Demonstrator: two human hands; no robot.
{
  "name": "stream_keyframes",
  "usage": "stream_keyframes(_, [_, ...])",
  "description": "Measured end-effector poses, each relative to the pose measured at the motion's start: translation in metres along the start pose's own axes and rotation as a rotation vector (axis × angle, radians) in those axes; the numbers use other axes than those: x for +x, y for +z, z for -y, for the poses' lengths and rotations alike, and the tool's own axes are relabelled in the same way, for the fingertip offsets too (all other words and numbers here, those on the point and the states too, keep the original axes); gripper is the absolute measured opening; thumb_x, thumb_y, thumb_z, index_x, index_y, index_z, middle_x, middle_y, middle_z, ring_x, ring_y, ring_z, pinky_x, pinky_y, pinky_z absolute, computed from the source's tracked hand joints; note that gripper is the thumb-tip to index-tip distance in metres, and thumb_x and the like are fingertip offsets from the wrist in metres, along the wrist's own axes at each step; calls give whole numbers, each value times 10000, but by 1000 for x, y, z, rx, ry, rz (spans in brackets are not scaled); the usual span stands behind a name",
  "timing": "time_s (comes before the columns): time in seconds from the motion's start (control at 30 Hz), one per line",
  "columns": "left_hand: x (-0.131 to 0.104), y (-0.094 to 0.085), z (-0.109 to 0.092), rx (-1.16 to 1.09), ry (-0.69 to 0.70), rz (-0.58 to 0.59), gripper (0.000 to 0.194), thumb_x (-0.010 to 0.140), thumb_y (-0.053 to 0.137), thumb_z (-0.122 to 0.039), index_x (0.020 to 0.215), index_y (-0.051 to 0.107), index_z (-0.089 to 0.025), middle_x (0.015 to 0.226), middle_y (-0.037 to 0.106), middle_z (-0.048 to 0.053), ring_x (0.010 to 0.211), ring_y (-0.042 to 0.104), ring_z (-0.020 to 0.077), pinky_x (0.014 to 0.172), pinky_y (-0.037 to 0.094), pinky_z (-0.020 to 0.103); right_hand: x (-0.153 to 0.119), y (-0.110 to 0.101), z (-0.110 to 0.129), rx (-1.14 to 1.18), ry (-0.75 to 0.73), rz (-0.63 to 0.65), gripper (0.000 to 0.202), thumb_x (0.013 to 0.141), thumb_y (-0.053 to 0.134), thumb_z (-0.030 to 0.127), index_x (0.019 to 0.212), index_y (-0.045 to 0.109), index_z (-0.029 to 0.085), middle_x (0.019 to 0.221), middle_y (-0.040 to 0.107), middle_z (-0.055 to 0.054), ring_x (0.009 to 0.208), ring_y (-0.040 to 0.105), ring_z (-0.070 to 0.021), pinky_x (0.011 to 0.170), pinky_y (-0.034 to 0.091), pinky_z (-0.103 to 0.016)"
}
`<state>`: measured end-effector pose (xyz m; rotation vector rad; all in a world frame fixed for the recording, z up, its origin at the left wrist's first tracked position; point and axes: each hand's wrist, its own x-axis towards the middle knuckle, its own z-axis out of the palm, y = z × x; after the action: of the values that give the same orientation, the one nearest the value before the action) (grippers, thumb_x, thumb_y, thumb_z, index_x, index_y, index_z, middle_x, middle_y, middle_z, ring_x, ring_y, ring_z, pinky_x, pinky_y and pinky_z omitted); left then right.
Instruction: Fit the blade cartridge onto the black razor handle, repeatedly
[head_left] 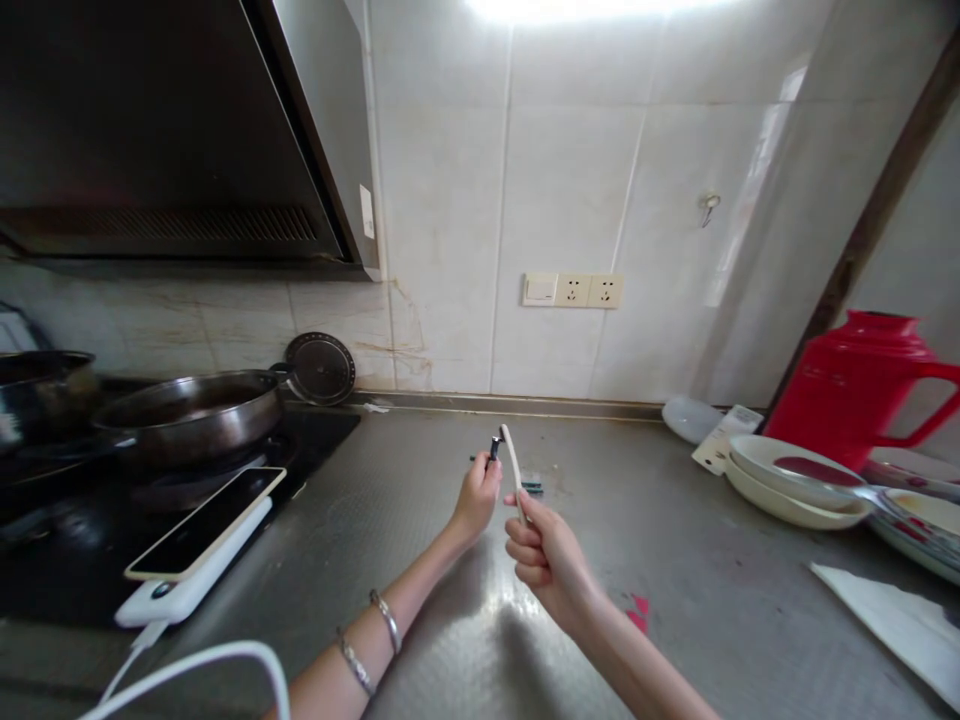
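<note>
Over the middle of the grey metal counter (420, 480), my left hand (478, 495) is closed around a small black object (493, 449) with a shiny tip, too small to name. My right hand (547, 555) grips the lower end of a slim white stick (512, 460), which looks like a toothbrush. The stick's upper end, with a dark patch, is beside the tip of the black object; whether they touch is unclear. Small dark green pieces (532, 488) lie on the counter behind my right hand.
On the left, a pan (191, 410) stands on the black stove (52, 570), near a phone (210, 520) on a white power bank (217, 570) with a cable. At right are a red jug (847, 390), stacked plates (795, 505) and white paper (892, 620). Red scraps (637, 612) lie nearer.
</note>
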<state>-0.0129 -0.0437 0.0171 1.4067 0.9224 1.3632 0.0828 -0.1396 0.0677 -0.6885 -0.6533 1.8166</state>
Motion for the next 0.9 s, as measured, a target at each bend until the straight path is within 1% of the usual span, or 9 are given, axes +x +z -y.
stream_keyframes(0.07, [-1,1,2,30,17,12,258,819,448,-437,753,396,-193,542,365,-79,423,322,54,411,247,181,-6,0,-3,10,-33,-22,341,678,681,427,823,474,197,449,193,137,359,77,-2,323,14,-117])
stream_keyframes(0.13, [-3,3,4,40,4,18,251,823,444,-435,758,401,-195,540,367,-77,430,329,58,419,249,183,-10,2,-3,18,-52,-26,343,672,685,424,826,480,196,449,190,138,361,70,-2,320,13,-121])
stream_keyframes(0.27, [-4,5,4,30,-15,14,254,821,443,-445,757,402,-202,519,361,-79,424,327,65,422,246,191,-12,6,-7,30,-35,-49,352,656,693,425,813,476,197,433,180,143,356,59,-3,320,8,-125])
stream_keyframes(0.4, [-3,4,3,5,2,1,274,824,420,-469,758,391,-204,501,335,-88,403,299,62,413,239,192,-16,8,-15,32,-18,-72,389,625,705,454,810,467,208,426,192,145,354,63,-3,322,9,-124])
stream_keyframes(0.57, [-4,6,3,16,20,18,268,822,430,-456,748,392,-201,531,360,-82,414,312,56,417,245,187,-18,11,-9,47,-82,-77,380,622,709,429,815,472,203,422,204,144,355,64,-2,324,7,-129])
stream_keyframes(0.63, [-5,7,3,45,20,18,256,819,440,-447,757,408,-201,524,365,-80,420,321,62,423,251,191,-17,11,-13,37,-83,-86,394,615,709,450,803,465,203,418,206,145,354,63,-2,326,4,-132])
stream_keyframes(0.77, [-7,6,0,87,20,-4,244,824,433,-440,761,421,-205,511,365,-78,430,339,73,435,259,199,-23,12,-29,11,-67,-113,438,599,699,517,796,461,207,423,209,145,354,69,-4,328,5,-137])
stream_keyframes(0.9, [-8,6,-3,93,45,18,249,825,430,-439,742,408,-206,509,360,-78,438,340,75,446,266,202,-23,16,-28,3,-131,-92,421,615,696,498,817,466,210,429,208,144,358,66,-6,327,7,-139])
